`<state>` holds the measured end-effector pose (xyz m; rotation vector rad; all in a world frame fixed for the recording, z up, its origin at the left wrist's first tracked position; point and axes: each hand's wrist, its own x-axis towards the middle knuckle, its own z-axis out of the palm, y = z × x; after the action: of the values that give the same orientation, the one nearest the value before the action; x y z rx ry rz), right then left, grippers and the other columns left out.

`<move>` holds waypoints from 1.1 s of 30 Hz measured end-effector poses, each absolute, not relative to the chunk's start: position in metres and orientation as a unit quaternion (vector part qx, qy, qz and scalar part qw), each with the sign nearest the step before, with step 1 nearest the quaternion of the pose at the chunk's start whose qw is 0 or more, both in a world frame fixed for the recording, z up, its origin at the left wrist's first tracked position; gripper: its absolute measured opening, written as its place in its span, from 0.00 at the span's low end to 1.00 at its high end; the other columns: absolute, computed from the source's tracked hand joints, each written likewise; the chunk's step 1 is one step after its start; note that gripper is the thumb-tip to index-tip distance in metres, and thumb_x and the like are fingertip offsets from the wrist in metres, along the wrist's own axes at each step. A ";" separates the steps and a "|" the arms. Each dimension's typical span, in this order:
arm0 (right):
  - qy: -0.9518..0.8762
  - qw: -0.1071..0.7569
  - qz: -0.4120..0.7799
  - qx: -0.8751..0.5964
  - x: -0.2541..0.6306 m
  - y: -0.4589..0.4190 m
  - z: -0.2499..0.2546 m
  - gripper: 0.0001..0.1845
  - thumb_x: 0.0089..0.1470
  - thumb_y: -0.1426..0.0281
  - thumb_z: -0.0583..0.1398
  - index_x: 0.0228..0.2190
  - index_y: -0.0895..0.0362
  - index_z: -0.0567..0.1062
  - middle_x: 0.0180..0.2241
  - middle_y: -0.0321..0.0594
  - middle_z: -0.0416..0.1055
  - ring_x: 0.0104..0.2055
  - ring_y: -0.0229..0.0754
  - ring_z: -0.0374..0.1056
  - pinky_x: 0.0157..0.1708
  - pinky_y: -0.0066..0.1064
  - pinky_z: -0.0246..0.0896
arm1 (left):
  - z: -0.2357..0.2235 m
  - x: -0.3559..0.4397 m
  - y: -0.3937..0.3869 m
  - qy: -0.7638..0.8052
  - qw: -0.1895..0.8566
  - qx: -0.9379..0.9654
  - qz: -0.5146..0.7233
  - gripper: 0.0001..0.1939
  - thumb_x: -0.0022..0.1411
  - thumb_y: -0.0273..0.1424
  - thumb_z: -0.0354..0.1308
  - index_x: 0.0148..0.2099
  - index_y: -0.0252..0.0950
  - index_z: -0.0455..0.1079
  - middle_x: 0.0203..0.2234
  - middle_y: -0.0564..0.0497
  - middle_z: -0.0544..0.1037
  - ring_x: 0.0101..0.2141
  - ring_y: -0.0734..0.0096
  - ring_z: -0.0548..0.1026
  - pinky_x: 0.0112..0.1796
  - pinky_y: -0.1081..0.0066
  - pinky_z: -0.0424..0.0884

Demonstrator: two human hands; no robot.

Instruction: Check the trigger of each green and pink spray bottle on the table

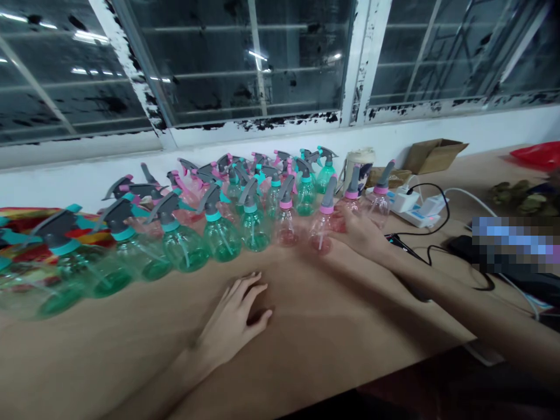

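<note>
My left hand [234, 312] rests low over the table, its fingers spread and slightly curled, holding nothing. To its right, my right hand [361, 233] has its fingers against the side of a clear pink spray bottle [321, 236] with a grey trigger head and pink collar; the far fingers are blurred and partly hidden. Left of that bottle stands another pink spray bottle [287, 224]. A row of green spray bottles [223, 236] with teal collars runs on toward the left edge. Just beyond my right wrist is one more pink spray bottle [380, 204].
More spray bottles crowd behind the front row, along the white wall [385, 140] under the windows. A patterned cup [359, 160], an open cardboard box [437, 154], and a power strip [422, 213] with chargers and cables sit to the right. The table's front edge slants across the lower right.
</note>
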<state>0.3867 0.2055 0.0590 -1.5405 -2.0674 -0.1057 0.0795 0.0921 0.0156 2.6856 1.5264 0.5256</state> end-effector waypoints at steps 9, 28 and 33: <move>-0.746 0.226 -0.043 -0.625 0.374 0.223 0.065 0.24 0.55 0.55 0.55 0.48 0.57 0.65 0.38 0.49 0.75 0.39 0.55 0.72 0.33 0.40 0.63 | 0.014 0.080 0.094 0.476 -0.038 0.866 0.149 0.21 0.62 0.37 0.52 0.57 0.39 0.60 0.57 0.43 0.66 0.56 0.54 0.64 0.52 0.51 0.66; -0.736 0.360 0.011 -0.574 0.396 0.209 0.063 0.27 0.54 0.62 0.57 0.54 0.56 0.63 0.32 0.43 0.77 0.30 0.49 0.73 0.31 0.39 0.66 | 0.015 0.077 0.092 0.475 -0.064 0.866 0.143 0.23 0.61 0.37 0.54 0.58 0.40 0.60 0.57 0.45 0.67 0.54 0.54 0.67 0.50 0.52 0.69; -0.664 0.452 -0.005 -0.596 0.435 0.207 0.069 0.19 0.53 0.55 0.57 0.43 0.53 0.70 0.40 0.45 0.76 0.27 0.47 0.72 0.27 0.39 0.65 | 0.011 0.074 0.094 0.481 -0.059 0.865 0.133 0.23 0.62 0.37 0.53 0.58 0.41 0.59 0.58 0.46 0.65 0.55 0.55 0.66 0.51 0.51 0.68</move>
<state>0.4345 0.2068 0.0691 -1.4716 -1.6396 -0.0112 0.0744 0.0939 0.0112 2.8235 1.5695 0.4354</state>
